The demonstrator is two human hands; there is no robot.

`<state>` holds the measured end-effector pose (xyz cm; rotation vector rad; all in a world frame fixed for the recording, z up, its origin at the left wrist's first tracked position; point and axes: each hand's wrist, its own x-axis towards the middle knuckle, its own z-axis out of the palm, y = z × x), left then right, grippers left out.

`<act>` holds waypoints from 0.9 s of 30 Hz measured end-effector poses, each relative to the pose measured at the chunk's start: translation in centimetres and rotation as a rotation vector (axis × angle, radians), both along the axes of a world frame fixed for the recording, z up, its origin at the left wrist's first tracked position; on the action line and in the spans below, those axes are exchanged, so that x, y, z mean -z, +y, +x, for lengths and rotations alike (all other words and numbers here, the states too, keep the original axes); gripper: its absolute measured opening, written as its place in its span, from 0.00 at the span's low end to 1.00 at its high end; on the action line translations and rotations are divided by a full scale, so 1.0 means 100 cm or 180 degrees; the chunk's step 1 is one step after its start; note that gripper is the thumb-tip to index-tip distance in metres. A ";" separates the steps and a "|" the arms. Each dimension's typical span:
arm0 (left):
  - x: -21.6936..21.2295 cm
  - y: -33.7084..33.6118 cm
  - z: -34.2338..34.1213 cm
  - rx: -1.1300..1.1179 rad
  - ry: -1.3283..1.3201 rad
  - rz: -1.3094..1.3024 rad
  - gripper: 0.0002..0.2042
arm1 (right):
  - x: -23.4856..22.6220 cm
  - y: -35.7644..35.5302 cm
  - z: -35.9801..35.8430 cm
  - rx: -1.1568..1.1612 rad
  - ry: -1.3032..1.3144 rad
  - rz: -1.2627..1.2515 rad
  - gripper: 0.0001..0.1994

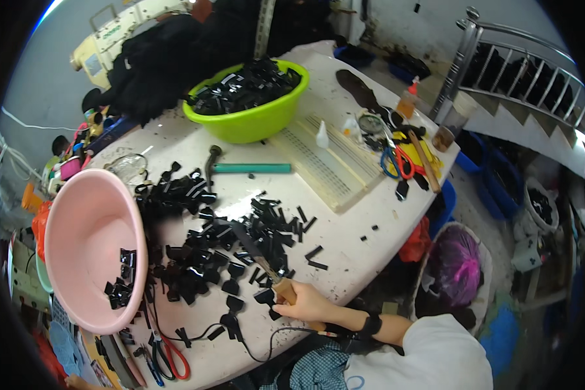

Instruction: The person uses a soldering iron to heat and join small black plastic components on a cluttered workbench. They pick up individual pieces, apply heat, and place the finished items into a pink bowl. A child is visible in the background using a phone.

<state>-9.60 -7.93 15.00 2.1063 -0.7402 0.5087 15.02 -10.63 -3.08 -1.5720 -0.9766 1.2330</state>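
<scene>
My right hand (299, 301) is closed around the wooden handle of a tool (268, 268) with a long, narrow, dark blade. The blade points up and left, over a spread of small glossy black strips (270, 227). Beside and below that hand lie several black bow-shaped pieces (234, 304). A second wooden handle (317, 326), with a thin black cord by it, shows partly under my wrist. At the lower left rim a sliver of skin (78, 383), seemingly my left hand, is cut off by the picture edge; its fingers are hidden.
A pink basin (58, 260) with a few black pieces stands at left. A heaped green basin (247, 127) is at the back. A teal-handled hammer (253, 168), a cream board (344, 188) and scissors (405, 162) lie on the white table. Red-handled pliers (177, 361) rest at the near left edge.
</scene>
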 end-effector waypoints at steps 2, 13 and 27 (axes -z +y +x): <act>-0.001 0.005 -0.002 -0.0089 0.0029 -0.0016 0.11 | -0.005 0.001 0.001 -0.0022 -0.0016 0.0043 0.15; 0.003 0.023 -0.006 -0.0229 0.0139 -0.0063 0.10 | 0.001 -0.002 0.004 0.0034 0.0036 0.0133 0.15; 0.002 0.014 -0.032 -0.0549 0.0199 -0.0181 0.09 | 0.005 0.001 0.003 0.0055 0.0155 0.0062 0.14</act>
